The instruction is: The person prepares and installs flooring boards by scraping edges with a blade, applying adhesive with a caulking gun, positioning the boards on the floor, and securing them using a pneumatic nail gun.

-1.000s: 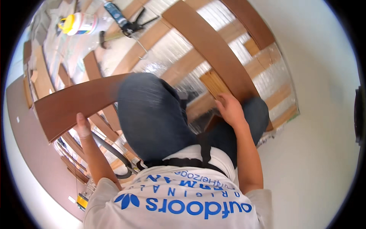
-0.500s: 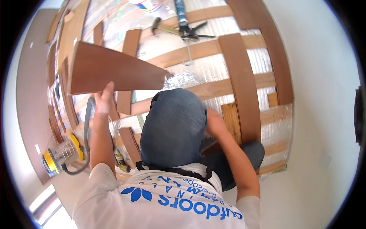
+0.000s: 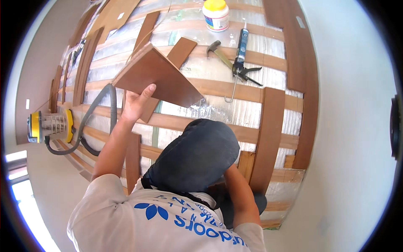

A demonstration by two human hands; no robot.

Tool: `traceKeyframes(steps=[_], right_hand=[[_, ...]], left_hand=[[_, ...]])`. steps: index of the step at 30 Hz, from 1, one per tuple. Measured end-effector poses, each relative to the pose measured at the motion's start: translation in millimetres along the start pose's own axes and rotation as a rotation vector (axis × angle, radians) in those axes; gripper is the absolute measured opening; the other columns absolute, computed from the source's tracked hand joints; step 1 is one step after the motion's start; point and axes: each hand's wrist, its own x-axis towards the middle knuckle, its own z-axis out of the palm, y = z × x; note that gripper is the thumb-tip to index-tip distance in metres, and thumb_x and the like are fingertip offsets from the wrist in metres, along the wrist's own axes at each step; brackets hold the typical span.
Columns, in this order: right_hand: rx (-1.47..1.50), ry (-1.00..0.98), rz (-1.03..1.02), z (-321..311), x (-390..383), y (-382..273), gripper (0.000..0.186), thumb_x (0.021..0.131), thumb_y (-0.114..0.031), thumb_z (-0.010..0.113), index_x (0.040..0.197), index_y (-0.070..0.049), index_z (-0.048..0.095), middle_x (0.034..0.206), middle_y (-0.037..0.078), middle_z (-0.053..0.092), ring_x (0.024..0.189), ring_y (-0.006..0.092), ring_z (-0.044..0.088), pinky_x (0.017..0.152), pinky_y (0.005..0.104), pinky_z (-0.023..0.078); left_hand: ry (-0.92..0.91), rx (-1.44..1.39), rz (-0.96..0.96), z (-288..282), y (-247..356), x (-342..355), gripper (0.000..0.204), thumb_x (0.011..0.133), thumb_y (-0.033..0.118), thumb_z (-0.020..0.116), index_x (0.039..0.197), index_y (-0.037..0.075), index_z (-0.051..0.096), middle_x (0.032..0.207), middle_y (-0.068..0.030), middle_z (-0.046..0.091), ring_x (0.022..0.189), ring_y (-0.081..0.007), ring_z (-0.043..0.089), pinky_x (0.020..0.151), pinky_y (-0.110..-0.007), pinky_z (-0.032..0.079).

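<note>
My left hand (image 3: pixel 137 101) grips the lower edge of a brown floorboard (image 3: pixel 163 79), its thumb flat on the broad face. The board is held up at a tilt, its far end pointing right, above the floor battens. Down at the right, my right forearm (image 3: pixel 241 193) runs in behind my bent knee (image 3: pixel 197 153), which hides the fingers. Beside that knee, a long brown plank (image 3: pixel 268 134) lies across the battens, with a short yellowish wood piece (image 3: pixel 246 164) next to it.
Ahead lie a hammer (image 3: pixel 220 54) and a caulking gun (image 3: pixel 240 63), with a yellow-lidded white tub (image 3: pixel 215 17) beyond. A yellow vacuum (image 3: pixel 50 126) with a grey hose (image 3: pixel 94 105) stands left. Silver foil shows between wooden battens (image 3: pixel 226 86). A white wall (image 3: pixel 348 126) rises right.
The board has swung round in my left hand, its near end now turned more toward me. My view has shifted, bringing the tub fully into sight. My right hand stays behind the knee.
</note>
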Motion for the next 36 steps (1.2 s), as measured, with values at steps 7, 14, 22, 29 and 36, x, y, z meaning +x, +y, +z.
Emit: traceKeyframes(steps=[7, 14, 22, 29, 36], right_hand=[[0.012, -0.041, 0.228, -4, -31, 43, 0.024, 0.099, -0.019, 0.049, 0.113, -0.006, 0.064, 0.111, 0.017, 0.067, 0.107, 0.0354, 0.063, 0.090, 0.0426, 0.053], [0.176, -0.074, 0.440, -51, -60, 18, 0.021, 0.086, -0.011, 0.059, 0.105, -0.002, 0.059, 0.113, 0.029, 0.062, 0.097, 0.0505, 0.067, 0.084, 0.0601, 0.056], [0.798, 0.320, 0.828, -85, -164, 39, 0.024, 0.099, -0.021, 0.060, 0.114, -0.002, 0.056, 0.089, 0.015, 0.065, 0.086, 0.0260, 0.071, 0.072, 0.0441, 0.056], [0.984, 0.762, 0.804, -170, -141, -28, 0.032, 0.107, -0.028, 0.052, 0.132, -0.007, 0.054, 0.074, 0.002, 0.056, 0.056, 0.0134, 0.055, 0.049, 0.0299, 0.047], [0.982, 0.733, 0.363, -298, -36, -138, 0.031, 0.107, -0.039, 0.056, 0.107, -0.008, 0.058, 0.071, 0.003, 0.060, 0.052, 0.0115, 0.054, 0.045, 0.0257, 0.043]], left_hand=[[0.010, -0.140, -0.020, 8, 26, 7, 0.047, 0.101, 0.018, 0.070, 0.139, -0.003, 0.053, 0.134, -0.0101, 0.062, 0.122, -0.0200, 0.057, 0.107, -0.037, 0.046], [0.052, -0.202, 0.024, 8, 39, -1, 0.038, 0.102, 0.021, 0.069, 0.130, -0.004, 0.062, 0.123, -0.0100, 0.070, 0.116, -0.0189, 0.062, 0.102, -0.036, 0.049], [-0.033, -0.291, 0.044, -1, 9, 10, 0.036, 0.103, 0.016, 0.066, 0.133, -0.004, 0.061, 0.123, -0.0083, 0.070, 0.115, -0.0157, 0.061, 0.100, -0.035, 0.050], [0.052, -0.336, 0.034, -3, -9, 25, 0.037, 0.101, 0.014, 0.069, 0.133, -0.003, 0.061, 0.119, -0.0099, 0.072, 0.108, -0.0137, 0.064, 0.095, -0.033, 0.054], [0.131, -0.237, 0.165, 24, 27, -7, 0.071, 0.087, 0.009, 0.074, 0.151, 0.001, 0.044, 0.129, -0.0203, 0.064, 0.111, -0.0334, 0.068, 0.093, -0.040, 0.054]])
